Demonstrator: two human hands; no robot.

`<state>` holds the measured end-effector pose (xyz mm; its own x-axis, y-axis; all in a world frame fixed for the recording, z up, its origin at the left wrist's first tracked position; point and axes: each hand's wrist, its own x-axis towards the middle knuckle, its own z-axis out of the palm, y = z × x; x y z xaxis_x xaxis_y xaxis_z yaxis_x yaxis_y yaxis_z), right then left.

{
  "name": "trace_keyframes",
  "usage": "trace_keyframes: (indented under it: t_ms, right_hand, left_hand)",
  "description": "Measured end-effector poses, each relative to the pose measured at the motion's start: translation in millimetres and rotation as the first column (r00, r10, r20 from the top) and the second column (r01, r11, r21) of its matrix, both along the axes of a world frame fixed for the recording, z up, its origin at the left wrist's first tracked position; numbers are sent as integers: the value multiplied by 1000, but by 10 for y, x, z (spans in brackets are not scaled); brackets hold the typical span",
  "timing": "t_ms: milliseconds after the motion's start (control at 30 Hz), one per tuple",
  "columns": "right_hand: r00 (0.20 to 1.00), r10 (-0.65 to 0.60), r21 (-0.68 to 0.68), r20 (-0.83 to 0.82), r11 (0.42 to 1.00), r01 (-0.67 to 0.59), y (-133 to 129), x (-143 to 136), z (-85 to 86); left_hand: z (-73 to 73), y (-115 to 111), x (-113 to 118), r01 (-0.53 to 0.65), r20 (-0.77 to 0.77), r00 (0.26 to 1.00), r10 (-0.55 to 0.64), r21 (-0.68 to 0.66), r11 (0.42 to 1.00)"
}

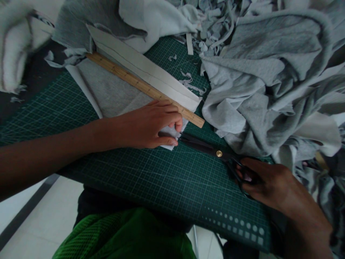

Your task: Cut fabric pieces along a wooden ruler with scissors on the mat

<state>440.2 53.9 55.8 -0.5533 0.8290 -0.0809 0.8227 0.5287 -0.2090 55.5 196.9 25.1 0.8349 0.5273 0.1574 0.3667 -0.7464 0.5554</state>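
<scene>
My right hand (272, 181) is wrapped round the handles of black scissors (202, 145), whose blades point left and look nearly closed. Their tips touch or nearly touch the edge of a grey fabric piece (115, 86). Pressed on that fabric, my left hand (153, 124) has its thumb and forefinger closing on the fabric's right end. A wooden ruler (140, 84) lies slantwise across the fabric, just above my left hand. Beyond the ruler runs a pale strip (153, 73) with a dark line along it.
A green cutting mat (151, 176) with a white grid lies underneath. Grey cloth (256, 79) is heaped at the right. Fabric scraps (212, 21) are piled at the top, with thin shreds (188, 81) on the mat. More light cloth (16, 46) lies at the upper left.
</scene>
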Motion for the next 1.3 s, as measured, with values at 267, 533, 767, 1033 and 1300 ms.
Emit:
trace_keyframes:
  t_ms: [267, 533, 767, 1033, 1300]
  right_hand:
    - [1000, 22, 24, 17, 999, -23, -8, -29, -15]
    - [997, 66, 37, 39, 997, -68, -50, -36, 13]
    - [993, 87, 49, 75, 995, -91, -56, 8, 1]
    - [987, 135, 110, 92, 983, -145, -38, -28, 15]
    - [993, 88, 167, 76, 981, -100, -85, -120, 24]
  left_hand:
    - [-12, 2, -3, 2, 3, 1000, -2, 7, 1000]
    - [-39, 23, -5, 11, 22, 1000, -11, 10, 1000]
    - [-51, 27, -3, 6, 40, 999, -7, 10, 1000]
    - [-25, 18, -3, 3, 34, 999, -3, -5, 1000]
    - [-53, 31, -4, 14, 46, 999, -15, 19, 1000]
